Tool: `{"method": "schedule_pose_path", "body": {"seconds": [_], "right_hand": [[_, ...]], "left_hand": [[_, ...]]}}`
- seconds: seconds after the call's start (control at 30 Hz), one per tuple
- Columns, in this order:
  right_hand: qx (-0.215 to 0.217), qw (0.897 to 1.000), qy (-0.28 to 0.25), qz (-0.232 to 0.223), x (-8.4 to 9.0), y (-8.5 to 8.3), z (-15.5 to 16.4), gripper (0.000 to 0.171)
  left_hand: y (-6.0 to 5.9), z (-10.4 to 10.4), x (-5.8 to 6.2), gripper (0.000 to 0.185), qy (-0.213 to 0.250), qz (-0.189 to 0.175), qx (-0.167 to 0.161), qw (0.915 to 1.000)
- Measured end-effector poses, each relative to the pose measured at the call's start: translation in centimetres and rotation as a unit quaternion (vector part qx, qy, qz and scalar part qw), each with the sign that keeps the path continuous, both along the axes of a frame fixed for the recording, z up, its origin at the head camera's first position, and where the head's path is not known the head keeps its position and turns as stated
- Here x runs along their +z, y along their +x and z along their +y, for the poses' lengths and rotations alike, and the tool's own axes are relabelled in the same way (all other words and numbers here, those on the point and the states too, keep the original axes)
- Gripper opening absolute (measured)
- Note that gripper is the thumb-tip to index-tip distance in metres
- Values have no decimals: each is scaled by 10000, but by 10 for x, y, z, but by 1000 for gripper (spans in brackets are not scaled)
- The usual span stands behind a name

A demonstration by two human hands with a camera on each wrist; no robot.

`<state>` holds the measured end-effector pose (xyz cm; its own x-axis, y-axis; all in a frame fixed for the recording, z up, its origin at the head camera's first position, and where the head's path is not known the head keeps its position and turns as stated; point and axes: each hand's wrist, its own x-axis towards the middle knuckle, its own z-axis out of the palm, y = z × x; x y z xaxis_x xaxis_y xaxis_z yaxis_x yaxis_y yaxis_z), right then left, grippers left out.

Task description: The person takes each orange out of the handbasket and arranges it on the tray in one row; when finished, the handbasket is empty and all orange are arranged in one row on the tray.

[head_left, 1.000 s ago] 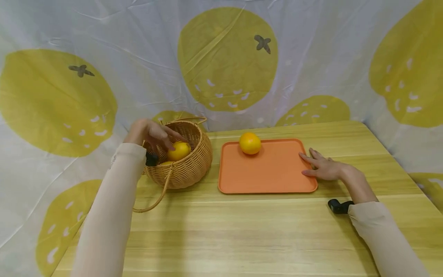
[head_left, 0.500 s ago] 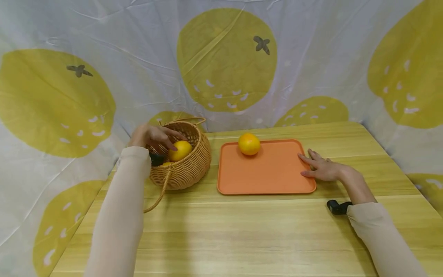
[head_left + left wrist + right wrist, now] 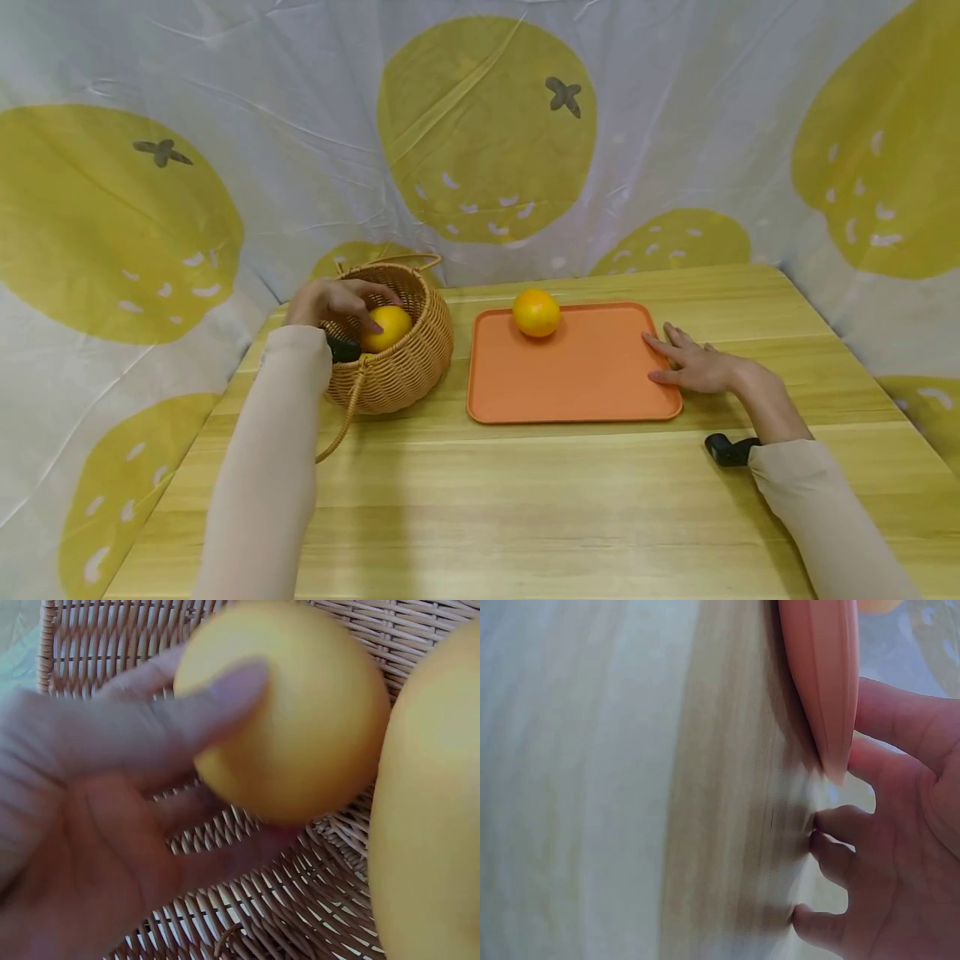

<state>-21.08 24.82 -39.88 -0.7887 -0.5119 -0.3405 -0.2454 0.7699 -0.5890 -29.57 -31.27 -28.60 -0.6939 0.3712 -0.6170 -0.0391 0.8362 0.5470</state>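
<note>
Inside the wicker basket [image 3: 408, 375], my left hand [image 3: 333, 302] holds a round yellow-orange fruit, which looks like an orange [image 3: 300, 712]. In the left wrist view the thumb lies across its near side, and fingers reach behind and below it. A larger-looking yellow fruit [image 3: 435, 802] sits right beside it, partly out of frame. My right hand [image 3: 701, 367] rests at the right edge of the orange tray [image 3: 577, 375], fingers spread. In the right wrist view its thumb and a finger touch the tray's rim, while other fingertips meet the table. Another orange [image 3: 536, 313] lies at the tray's back edge.
The wooden table [image 3: 525, 508] carries everything. A basket handle [image 3: 345, 433] hangs down at the front, and another stands up behind. A fruit-printed cloth [image 3: 300, 167] hangs behind and at the sides of the table.
My left hand has shifted slightly rightward and down with its wrist, staying at the fruit in the basket. My right hand, the tray and the orange on it keep their places.
</note>
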Motion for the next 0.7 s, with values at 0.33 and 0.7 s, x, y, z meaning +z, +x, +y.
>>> {"method": "schedule_pose_path", "body": {"seconds": [0.33,0.7], "right_hand": [[2,10000,44,5,0,-1,-1,85],[-12,10000,32,10,0,0,-1,86]], "left_hand": [[1,-14,-2,71,19,-514,456,9976],[4,-13,-7,63,175,-161,466,9986]]}}
